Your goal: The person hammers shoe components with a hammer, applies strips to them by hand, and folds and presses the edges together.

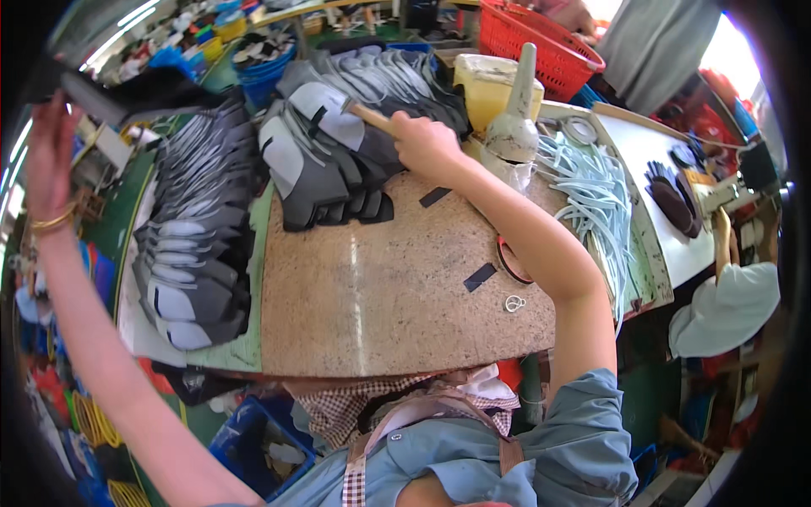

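Observation:
At the far left my left hand (52, 160) is raised, fingers pointing up and close together, their tips at the end of a dark flat piece (156, 91). That piece hangs above the far end of a long fanned row of grey-and-black cut pieces (190, 279). My right hand (427, 150) is closed round the wooden handle of a brush (372, 117). The brush's tip meets a white-topped piece (325, 110) on an overlapping pile of dark pieces. Behind my right hand stands a grimy pale pot with a tall spout (515, 127).
Scissors (514, 260), black strips (480, 277) and a small white ring (514, 302) lie on the speckled board (389, 296). Pale blue straps (596, 203) are heaped at right. A yellow container (486, 80) and red basket (541, 51) stand behind. A co-worker's arm (723, 241) is at right.

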The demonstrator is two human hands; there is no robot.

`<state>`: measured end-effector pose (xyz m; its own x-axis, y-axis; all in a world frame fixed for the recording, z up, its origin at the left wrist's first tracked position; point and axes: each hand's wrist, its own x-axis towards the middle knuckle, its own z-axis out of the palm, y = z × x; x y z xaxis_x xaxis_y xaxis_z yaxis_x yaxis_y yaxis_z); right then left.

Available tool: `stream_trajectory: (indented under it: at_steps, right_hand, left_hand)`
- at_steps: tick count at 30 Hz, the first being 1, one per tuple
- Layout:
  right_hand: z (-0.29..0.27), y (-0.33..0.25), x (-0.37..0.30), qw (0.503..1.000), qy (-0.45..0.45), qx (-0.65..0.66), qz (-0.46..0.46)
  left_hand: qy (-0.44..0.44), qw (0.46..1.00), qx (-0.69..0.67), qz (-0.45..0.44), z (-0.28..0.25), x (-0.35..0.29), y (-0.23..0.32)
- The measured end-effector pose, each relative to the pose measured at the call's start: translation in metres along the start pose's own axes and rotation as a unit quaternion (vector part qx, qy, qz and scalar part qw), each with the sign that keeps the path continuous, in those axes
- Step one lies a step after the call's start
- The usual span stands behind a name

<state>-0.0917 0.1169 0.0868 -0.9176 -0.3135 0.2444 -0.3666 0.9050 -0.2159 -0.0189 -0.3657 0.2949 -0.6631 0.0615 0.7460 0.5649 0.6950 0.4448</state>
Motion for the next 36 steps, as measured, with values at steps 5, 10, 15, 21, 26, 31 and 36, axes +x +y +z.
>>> stream_trajectory:
  at_steps: [5,10,15,21,26,31,36]
  right_hand:
    - [-0.034,0.020,-0.078,0.908,0.028,0.419,0.013]
    - [-0.107,0.025,-0.224,0.823,-0.045,0.541,0.166]
    - [-0.085,0.046,-0.316,0.886,-0.048,0.424,0.182]
    - [-0.082,0.046,-0.309,0.952,-0.132,0.272,0.049]
    - [-0.063,0.054,-0.292,0.925,-0.201,0.321,0.042]
    - [-0.061,0.055,-0.278,0.917,-0.230,0.322,0.054]
    - [-0.064,0.054,-0.268,0.925,-0.229,0.298,0.064]
  left_hand:
    - [-0.148,0.981,0.063,-0.112,-0.032,-0.070,0.104]
    - [-0.638,0.757,-0.139,-0.013,0.214,-0.147,0.138]
    - [-0.664,0.676,-0.319,0.039,0.353,-0.247,0.170]
    - [-0.543,0.805,-0.231,0.063,0.363,-0.255,0.197]
    - [-0.536,0.795,-0.282,-0.001,0.378,-0.261,0.196]
    - [-0.471,0.851,-0.228,0.045,0.379,-0.259,0.197]
    - [-0.448,0.868,-0.185,0.111,0.379,-0.261,0.195]
